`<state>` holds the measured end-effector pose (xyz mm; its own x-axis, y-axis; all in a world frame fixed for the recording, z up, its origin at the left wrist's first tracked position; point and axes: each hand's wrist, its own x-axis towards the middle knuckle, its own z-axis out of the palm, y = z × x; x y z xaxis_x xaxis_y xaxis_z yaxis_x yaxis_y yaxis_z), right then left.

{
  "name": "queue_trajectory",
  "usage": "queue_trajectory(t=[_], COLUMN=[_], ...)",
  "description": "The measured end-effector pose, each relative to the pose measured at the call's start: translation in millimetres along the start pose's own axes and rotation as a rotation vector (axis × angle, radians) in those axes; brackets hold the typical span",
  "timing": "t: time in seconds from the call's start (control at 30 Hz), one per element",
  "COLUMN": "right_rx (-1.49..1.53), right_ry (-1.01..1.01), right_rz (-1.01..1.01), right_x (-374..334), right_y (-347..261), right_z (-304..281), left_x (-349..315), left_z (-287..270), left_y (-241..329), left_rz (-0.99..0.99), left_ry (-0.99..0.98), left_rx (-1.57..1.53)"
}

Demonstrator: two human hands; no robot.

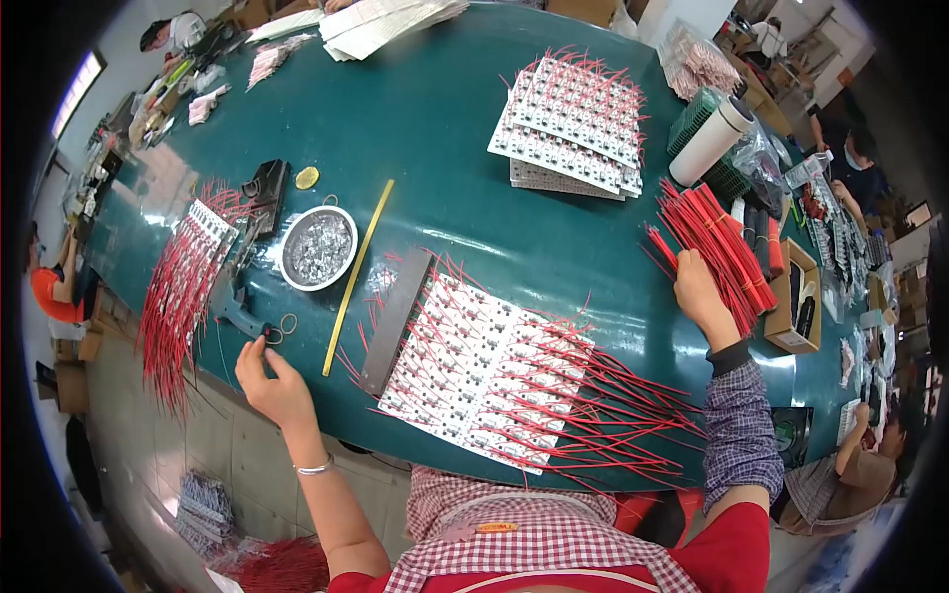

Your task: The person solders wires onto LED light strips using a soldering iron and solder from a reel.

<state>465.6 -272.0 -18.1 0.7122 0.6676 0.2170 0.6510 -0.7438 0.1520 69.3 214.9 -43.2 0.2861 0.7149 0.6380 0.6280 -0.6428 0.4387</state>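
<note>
My right hand (700,287) is closed on red wires (664,247) at the left side of a thick bundle of red wires (717,242). At the table's left front edge, my left hand (277,387) has its fingers apart, the fingertips at the end of a blue-grey tool handle (242,314); whether they touch it is hard to tell. Between my hands lies a white panel of small circuit boards (484,371), with many red wires trailing to the right. A dark grey bar (397,321) lies across the panel's left edge.
A white bowl of silvery bits (318,249) and a yellow strip (358,277) lie left of the panel. Wired boards (188,267) overhang the left edge. Stacked panels (573,124) lie at the back, near a white roll (712,140). A cardboard box (794,301) stands right. Other people sit around.
</note>
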Motion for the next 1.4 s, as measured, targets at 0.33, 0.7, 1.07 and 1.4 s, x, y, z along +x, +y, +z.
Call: queue_trajectory(t=[0.33, 0.7, 1.07, 1.4], right_rx=[0.012, -0.832, -0.282, 0.365], right_ry=[-0.180, -0.331, -0.367, 0.195], right_rz=[-0.108, -0.432, -0.300, -0.174], right_x=[-7.0, 63.9, 40.5, -10.2], right_y=[-32.2, -159.0, -163.2, -203.6], right_z=[-54.5, -91.4, -60.5, -58.9], left_x=[56.1, 94.0, 12.3, -31.7], left_z=[1.5, 45.6, -37.4, -83.3], left_y=[-5.7, -78.1, -14.8, 103.1], left_rz=[-0.491, -0.524, -0.613, -0.709], left_ry=[-0.524, -0.373, 0.258, -0.620], left_rx=[0.285, 0.208, -0.959, -1.456])
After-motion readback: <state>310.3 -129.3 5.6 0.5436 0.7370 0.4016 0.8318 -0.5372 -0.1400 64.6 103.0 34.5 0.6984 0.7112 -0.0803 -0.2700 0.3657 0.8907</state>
